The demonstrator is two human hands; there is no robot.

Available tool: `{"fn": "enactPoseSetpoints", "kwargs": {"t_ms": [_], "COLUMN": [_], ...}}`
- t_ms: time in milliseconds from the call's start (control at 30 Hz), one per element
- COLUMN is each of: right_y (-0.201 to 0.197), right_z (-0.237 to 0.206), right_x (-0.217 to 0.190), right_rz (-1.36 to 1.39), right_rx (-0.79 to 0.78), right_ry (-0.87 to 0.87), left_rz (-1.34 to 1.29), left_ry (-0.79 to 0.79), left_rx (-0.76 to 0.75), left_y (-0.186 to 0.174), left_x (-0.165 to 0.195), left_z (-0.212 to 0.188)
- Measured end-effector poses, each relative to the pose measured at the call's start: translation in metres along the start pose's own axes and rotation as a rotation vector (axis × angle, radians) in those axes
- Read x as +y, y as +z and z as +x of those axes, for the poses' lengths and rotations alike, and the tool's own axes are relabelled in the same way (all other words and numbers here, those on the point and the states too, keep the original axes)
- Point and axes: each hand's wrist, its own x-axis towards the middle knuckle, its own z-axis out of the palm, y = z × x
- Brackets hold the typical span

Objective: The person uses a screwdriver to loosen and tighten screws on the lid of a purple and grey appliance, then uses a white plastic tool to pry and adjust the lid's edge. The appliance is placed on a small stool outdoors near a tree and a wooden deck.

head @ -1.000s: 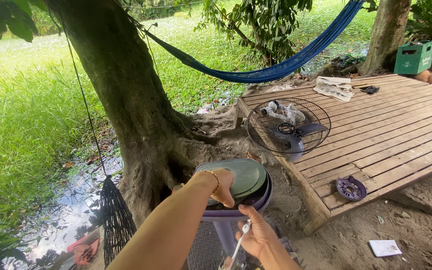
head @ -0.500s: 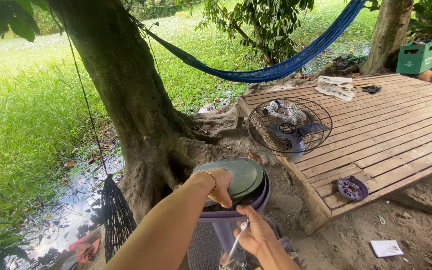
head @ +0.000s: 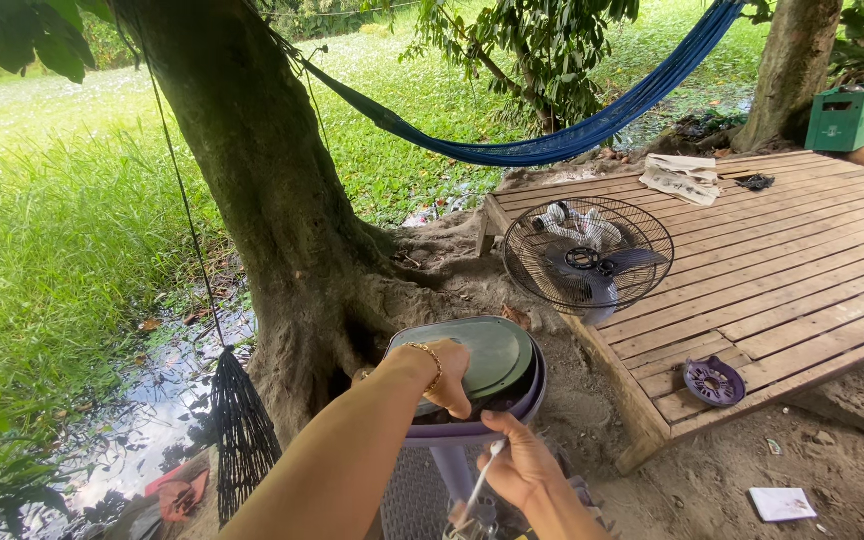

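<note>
Currently left hand [head: 444, 377], fingers curled, grips near rim of fan base [head: 482, 372], a round grey-green disc in purple housing, directly under palm. Right hand [head: 520, 462], just below and right of left hand, pinches thin white tool [head: 480, 478] between fingers, tip toward housing underside. Fan guard [head: 588, 257] with blades lies well beyond hands on wooden deck [head: 782, 260]. Purple cap [head: 714, 380] right of hands, on deck edge. Tree trunk [head: 252, 170] beyond left hand.
</note>
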Motion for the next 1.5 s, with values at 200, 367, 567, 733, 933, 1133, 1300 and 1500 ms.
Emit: {"fn": "enactPoseSetpoints", "kwargs": {"t_ms": [200, 367, 567, 733, 933, 1133, 1300, 1500], "right_y": [-0.001, -0.003, 0.004, 0.003, -0.021, -0.072, -0.059, -0.011], "right_z": [0.002, 0.0, 0.0, -0.002, -0.009, -0.066, -0.133, -0.168], "right_x": [0.008, 0.012, 0.008, 0.01, 0.006, -0.084, -0.146, -0.109], "right_rz": [0.091, 0.08, -0.162, -0.121, -0.264, -0.806, -0.81, -1.478], "right_rx": [-0.038, -0.111, -0.035, 0.028, -0.204, 0.133, 0.026, 0.208], "right_ry": [0.012, 0.019, 0.027, 0.074, 0.021, -0.263, -0.566, -0.582], "left_rz": [0.003, -0.046, -0.029, -0.052, -0.033, -0.035, 0.005, 0.014], "left_ry": [0.026, 0.007, 0.007, -0.027, 0.021, 0.039, 0.025, 0.017], "left_rx": [0.005, 0.0, -0.013, 0.002, -0.002, -0.017, -0.029, 0.003], "left_y": [0.004, 0.007, 0.007, 0.004, 0.003, 0.005, 0.003, -0.002], "left_x": [-0.004, -0.011, -0.015, -0.008, -0.007, -0.008, -0.004, 0.006], "left_z": [0.002, 0.003, 0.002, 0.0, 0.0, 0.007, 0.008, 0.003]}}
